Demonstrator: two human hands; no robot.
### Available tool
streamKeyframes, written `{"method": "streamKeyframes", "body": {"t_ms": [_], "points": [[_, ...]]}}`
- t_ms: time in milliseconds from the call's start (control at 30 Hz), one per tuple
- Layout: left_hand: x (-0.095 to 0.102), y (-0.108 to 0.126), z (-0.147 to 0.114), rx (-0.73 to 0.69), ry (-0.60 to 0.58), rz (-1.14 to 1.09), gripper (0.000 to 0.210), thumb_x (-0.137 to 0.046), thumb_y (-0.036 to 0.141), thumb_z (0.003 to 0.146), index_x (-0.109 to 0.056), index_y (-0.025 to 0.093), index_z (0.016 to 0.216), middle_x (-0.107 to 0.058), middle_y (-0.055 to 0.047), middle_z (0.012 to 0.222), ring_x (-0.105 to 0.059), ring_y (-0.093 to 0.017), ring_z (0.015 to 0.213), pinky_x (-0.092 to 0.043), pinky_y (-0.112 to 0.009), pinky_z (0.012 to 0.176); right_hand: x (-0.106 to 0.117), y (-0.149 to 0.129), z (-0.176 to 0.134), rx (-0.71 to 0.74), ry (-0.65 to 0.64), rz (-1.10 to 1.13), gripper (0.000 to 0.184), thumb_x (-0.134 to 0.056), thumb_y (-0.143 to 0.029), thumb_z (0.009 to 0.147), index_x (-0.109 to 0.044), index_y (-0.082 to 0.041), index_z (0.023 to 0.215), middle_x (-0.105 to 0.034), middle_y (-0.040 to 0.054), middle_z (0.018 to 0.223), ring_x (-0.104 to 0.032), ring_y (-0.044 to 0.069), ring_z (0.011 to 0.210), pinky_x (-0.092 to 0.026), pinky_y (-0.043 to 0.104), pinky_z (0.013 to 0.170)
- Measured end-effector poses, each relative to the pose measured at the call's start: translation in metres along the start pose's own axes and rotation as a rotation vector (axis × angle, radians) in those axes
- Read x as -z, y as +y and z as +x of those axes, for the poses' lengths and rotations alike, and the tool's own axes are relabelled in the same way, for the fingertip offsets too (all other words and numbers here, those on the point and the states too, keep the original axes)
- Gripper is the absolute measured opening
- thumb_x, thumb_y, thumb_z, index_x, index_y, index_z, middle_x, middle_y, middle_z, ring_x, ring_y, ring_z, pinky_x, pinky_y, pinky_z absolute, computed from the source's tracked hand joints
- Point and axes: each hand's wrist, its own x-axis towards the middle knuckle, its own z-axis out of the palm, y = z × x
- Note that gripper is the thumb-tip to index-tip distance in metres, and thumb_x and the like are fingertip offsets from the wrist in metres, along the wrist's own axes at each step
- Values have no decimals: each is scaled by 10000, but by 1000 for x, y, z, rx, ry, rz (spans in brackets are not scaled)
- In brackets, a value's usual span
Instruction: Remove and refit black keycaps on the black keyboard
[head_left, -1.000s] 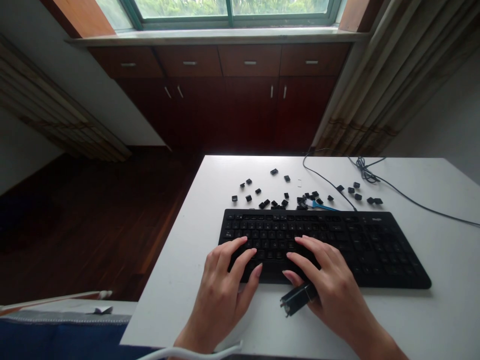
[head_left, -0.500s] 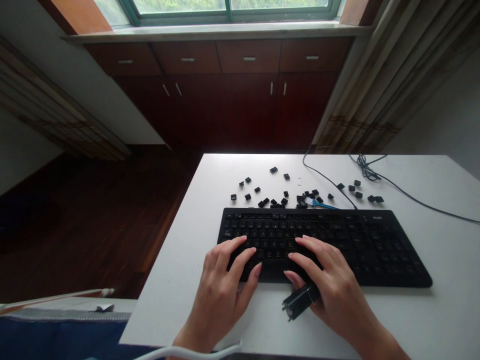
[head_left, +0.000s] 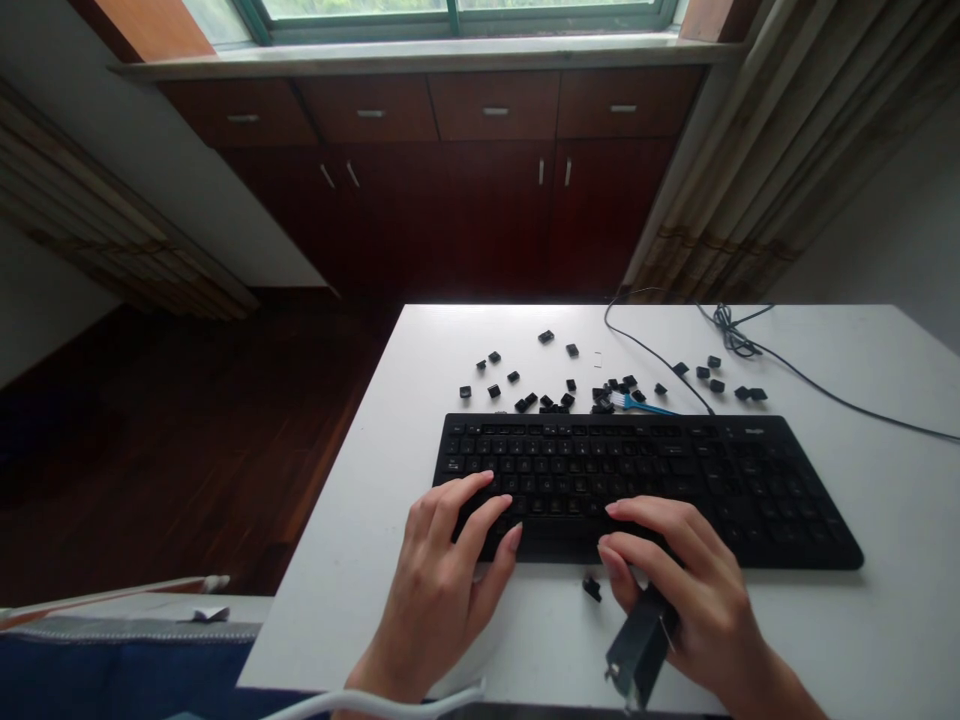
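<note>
A black keyboard [head_left: 637, 460] lies across the white table, with some key positions looking bare. My left hand [head_left: 450, 570] rests over its lower left part, fingers spread and holding nothing. In my right hand [head_left: 694, 580] is a black keycap puller [head_left: 641, 645] with thin metal wires, gripped against the palm and pointing down toward the table's front. My right thumb and index finger are close together at the keyboard's front edge; whether they pinch anything small is hidden. One loose black keycap [head_left: 592, 588] lies on the table between my hands.
Several black keycaps [head_left: 546, 337] are scattered behind the keyboard. Among them lies a blue brush [head_left: 637, 403] with white bristles. A thin cable [head_left: 660, 358] runs from the keyboard, and a bundled cable [head_left: 731, 325] sits at the back right of the table [head_left: 360, 500].
My right hand has drawn back and right from the keys, its puller swinging downward. The loose keycap between my hands now shows. My left hand has stayed in place.
</note>
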Motion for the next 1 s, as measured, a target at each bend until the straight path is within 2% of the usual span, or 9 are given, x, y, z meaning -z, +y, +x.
{"method": "streamKeyframes", "body": {"t_ms": [333,767,1000], "points": [[1,0,-1,2,-6,11,316,-659,141,914,-608,180,1223,-544,-137,1324,-522,-293,1227,-466,-489,1026,0,2,0,-62,-30,-30,188,-683,-70,859,-689,-158,1025,-648,131,1107,-616,250,1030,-527,425,864],[0,-1,1,13,-8,18,315,-643,157,924,-602,202,1233,-548,-132,1326,-523,-295,1233,-476,-486,1023,2,6,-1,-122,17,-72,310,-701,-104,852,-658,-161,1154,-658,132,1137,-630,263,1057,-528,443,906],[-1,-1,1,10,-24,35,329,-646,162,921,-600,201,1244,-551,-133,1326,-526,-299,1230,-474,-488,1027,-3,4,0,-103,-86,-86,363,-656,-130,897,-636,-176,1256,-642,142,1214,-611,283,1143,-524,474,960]]}}
